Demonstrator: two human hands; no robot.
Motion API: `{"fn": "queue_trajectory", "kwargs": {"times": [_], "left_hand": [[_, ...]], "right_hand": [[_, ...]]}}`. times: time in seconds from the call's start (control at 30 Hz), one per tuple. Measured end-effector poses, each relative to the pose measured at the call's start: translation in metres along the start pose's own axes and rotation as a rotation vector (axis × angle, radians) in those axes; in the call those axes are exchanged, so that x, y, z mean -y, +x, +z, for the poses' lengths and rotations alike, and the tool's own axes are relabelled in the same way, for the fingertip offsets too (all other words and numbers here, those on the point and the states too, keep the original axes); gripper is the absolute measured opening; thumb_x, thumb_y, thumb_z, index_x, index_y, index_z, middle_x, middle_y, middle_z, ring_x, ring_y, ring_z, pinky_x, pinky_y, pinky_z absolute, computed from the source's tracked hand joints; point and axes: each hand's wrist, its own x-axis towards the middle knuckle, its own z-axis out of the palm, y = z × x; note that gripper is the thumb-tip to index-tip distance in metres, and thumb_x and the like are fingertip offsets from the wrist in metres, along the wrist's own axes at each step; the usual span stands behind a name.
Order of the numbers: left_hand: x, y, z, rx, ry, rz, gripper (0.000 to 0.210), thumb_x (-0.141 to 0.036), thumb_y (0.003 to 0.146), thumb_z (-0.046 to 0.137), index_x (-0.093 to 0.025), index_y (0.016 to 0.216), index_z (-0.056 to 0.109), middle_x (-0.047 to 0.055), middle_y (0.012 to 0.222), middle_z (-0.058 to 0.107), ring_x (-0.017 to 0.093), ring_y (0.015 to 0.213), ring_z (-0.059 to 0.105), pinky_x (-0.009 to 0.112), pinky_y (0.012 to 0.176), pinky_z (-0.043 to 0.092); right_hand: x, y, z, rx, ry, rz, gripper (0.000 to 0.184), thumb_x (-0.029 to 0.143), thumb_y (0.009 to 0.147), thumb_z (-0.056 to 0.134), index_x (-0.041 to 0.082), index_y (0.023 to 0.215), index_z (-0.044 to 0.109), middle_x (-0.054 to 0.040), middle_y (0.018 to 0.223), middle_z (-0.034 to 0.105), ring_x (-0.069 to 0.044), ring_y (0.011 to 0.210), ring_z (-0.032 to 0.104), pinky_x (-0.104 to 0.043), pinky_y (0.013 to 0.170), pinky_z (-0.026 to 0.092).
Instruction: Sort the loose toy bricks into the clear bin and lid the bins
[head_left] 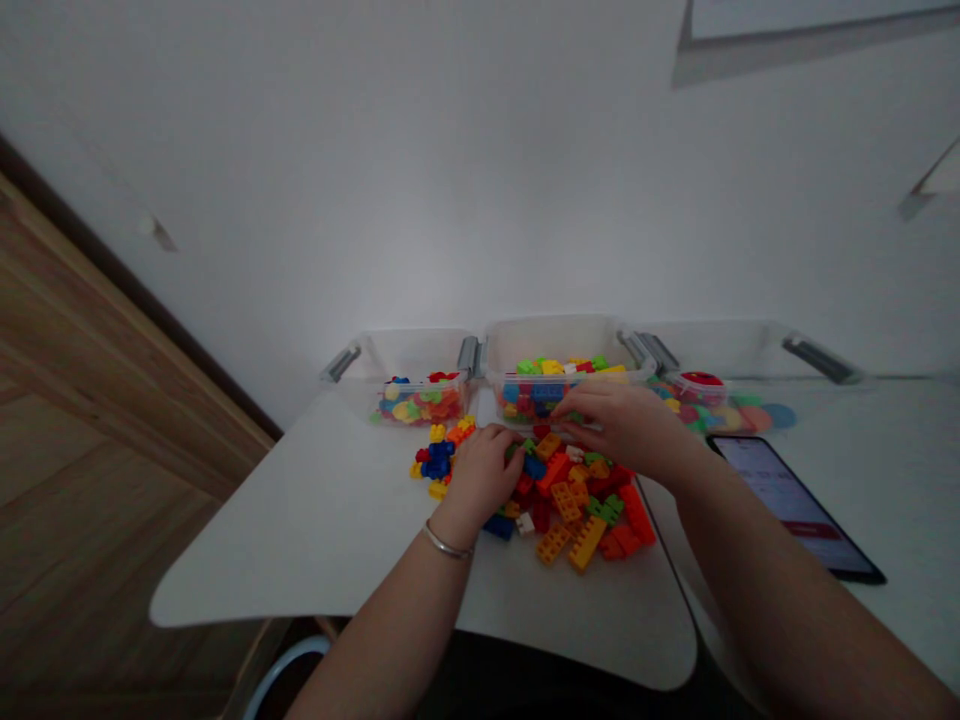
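Observation:
A loose pile of toy building bricks [566, 500] in red, orange, yellow, green and blue lies on the white table [337, 530]. Over its left part rests my left hand [487, 470], a metal bracelet at the wrist, thumb and fingers bent but apart; its fingertips reach among the bricks. My right hand [626, 425] is above the pile's back edge, just in front of the middle clear bin [562, 378], with fingers pointing left and apart. I see nothing held in either hand. A blue brick figure [437, 460] lies left of my left hand.
Bricks partly fill the middle bin. A left clear bin [412, 350] holds small colourful pieces; a right clear bin [720, 345] has round pieces and a red-topped tub [701, 388]. A phone [795, 505] lies at right. The wall [480, 180] stands behind.

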Motion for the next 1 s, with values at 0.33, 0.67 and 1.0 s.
{"fn": "queue_trajectory", "kwargs": {"times": [0.33, 0.67, 1.0], "left_hand": [[-0.002, 0.000, -0.003, 0.007, -0.012, -0.012, 0.022, -0.024, 0.090, 0.052, -0.019, 0.102, 0.070, 0.007, 0.104, 0.068, 0.021, 0.100, 0.062, 0.035, 0.092, 0.049], [0.000, 0.000, -0.001, 0.006, -0.008, -0.018, 0.021, -0.024, 0.090, 0.052, -0.020, 0.100, 0.069, 0.007, 0.104, 0.067, 0.022, 0.100, 0.062, 0.035, 0.092, 0.049], [-0.001, 0.000, -0.001, 0.006, -0.023, -0.018, 0.022, -0.025, 0.090, 0.052, -0.020, 0.102, 0.070, 0.007, 0.105, 0.067, 0.023, 0.100, 0.061, 0.037, 0.092, 0.049]], "right_hand": [[-0.004, 0.007, 0.031, 0.285, -0.152, 0.064, 0.023, 0.020, 0.087, 0.052, 0.023, 0.099, 0.071, -0.0055, 0.100, 0.074, -0.020, 0.091, 0.068, -0.027, 0.069, 0.046], [-0.010, 0.007, 0.044, 0.311, -0.203, 0.052, 0.017, 0.020, 0.087, 0.056, 0.021, 0.095, 0.071, -0.0045, 0.099, 0.072, -0.019, 0.088, 0.067, -0.025, 0.061, 0.041], [-0.009, -0.004, 0.001, -0.481, -0.186, -0.024, 0.013, 0.024, 0.089, 0.056, 0.020, 0.083, 0.068, -0.0042, 0.079, 0.068, -0.017, 0.077, 0.062, -0.029, 0.067, 0.043]]}}
